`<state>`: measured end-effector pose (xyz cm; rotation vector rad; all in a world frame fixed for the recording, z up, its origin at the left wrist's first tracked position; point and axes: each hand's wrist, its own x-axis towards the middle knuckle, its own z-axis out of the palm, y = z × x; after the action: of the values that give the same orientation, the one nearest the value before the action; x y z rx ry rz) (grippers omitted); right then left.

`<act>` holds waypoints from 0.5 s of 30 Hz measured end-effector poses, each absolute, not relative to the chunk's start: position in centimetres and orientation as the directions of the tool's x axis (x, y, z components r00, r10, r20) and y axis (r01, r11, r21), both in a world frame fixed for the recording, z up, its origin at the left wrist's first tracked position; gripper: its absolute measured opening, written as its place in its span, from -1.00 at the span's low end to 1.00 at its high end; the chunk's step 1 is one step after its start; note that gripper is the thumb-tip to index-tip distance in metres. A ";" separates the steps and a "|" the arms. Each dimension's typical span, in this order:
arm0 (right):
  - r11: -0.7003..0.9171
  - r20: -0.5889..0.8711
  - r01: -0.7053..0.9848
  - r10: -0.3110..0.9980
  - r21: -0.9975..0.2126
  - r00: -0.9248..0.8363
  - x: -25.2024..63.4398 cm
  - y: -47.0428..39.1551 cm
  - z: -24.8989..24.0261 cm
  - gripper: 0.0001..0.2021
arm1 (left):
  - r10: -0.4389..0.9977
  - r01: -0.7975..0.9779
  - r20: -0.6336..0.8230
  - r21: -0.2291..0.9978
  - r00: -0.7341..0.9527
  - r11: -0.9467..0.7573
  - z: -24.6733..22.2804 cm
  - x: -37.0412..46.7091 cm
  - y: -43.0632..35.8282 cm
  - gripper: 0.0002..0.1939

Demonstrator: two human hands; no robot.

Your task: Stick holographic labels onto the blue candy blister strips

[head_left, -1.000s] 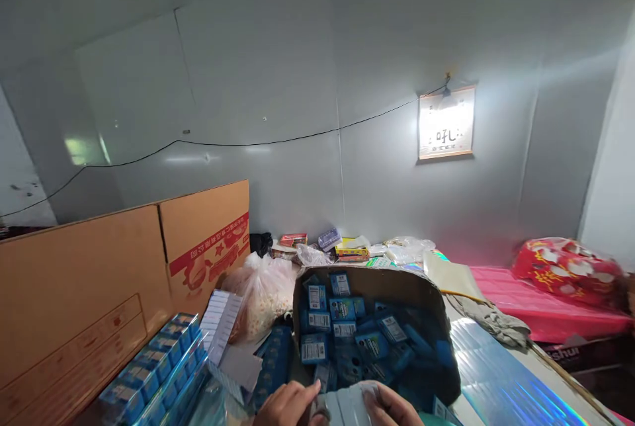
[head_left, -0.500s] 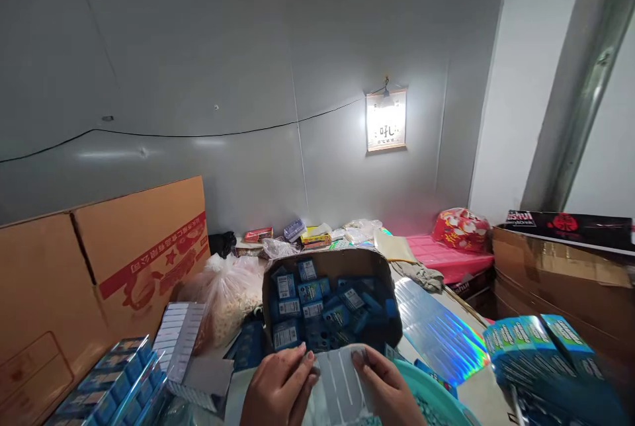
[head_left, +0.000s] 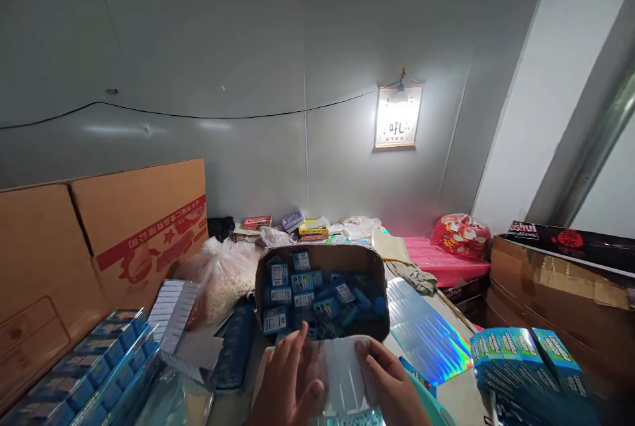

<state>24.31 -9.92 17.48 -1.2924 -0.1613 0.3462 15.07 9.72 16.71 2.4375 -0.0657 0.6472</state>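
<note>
Centrally, a clear tray [head_left: 342,373], ridges running away, is pinched by the right hand [head_left: 391,383]; the left hand [head_left: 285,383] is spread alongside, contact unclear.

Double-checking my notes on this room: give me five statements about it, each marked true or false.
1. The right hand holds a translucent plastic piece. True.
2. The boxes piled in the open carton are red. False: they are blue.
3. A lit lamp hangs in front of the wall scroll. True.
4. The red patterned bag lies left of the open carton. False: it lies to the right.
5. A pale translucent bag stands between the large cardboard box and the open carton. True.
</note>
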 end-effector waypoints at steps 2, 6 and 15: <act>0.246 -0.082 -0.174 0.346 -0.953 0.935 24.2 -10.3 17.7 -0.44 | 0.059 -0.202 0.383 0.605 0.922 -0.770 17.0 15.4 9.3 -0.42; 0.253 -0.128 -0.228 0.357 -0.940 0.925 24.1 -11.2 18.3 -0.40 | -0.019 -0.257 0.346 0.659 0.938 -0.707 18.0 15.6 8.9 -0.51; 0.179 -0.248 -0.322 0.342 -0.930 0.906 26.1 -13.6 16.9 -0.40 | -0.101 -0.386 0.619 0.347 0.779 -0.855 13.1 16.8 7.6 -0.61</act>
<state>26.12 -13.60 16.91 -1.3095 -0.0179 0.4697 16.75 7.64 13.15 2.5077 -0.3657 0.8361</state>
